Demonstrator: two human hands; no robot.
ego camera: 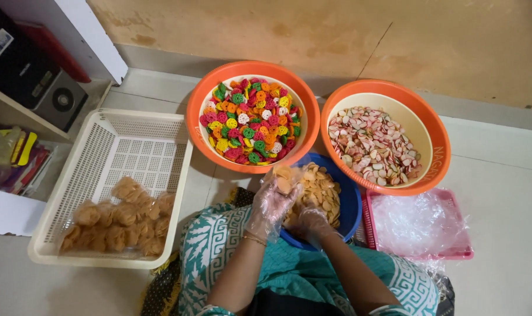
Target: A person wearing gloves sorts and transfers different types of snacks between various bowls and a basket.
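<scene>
While the gloved left hand (276, 196) lifts a cupped scoop of thin, light, probably brittle beige crisps (320, 190), the right hand (311, 221) grasps more in the blue bowl (351, 202) on the floor, best handled loosely from beneath.

Taking the bowl of round crackers (321, 196) as landmark: behind it to the left stands the bowl of wheel-shaped snacks (252, 120), behind right the bowl of flat chips (386, 140). Left lies the basket of filled packets (110, 187); right, the tray of plastic bags (421, 225).

Head view, steeply down, close above floor (500, 193)
</scene>
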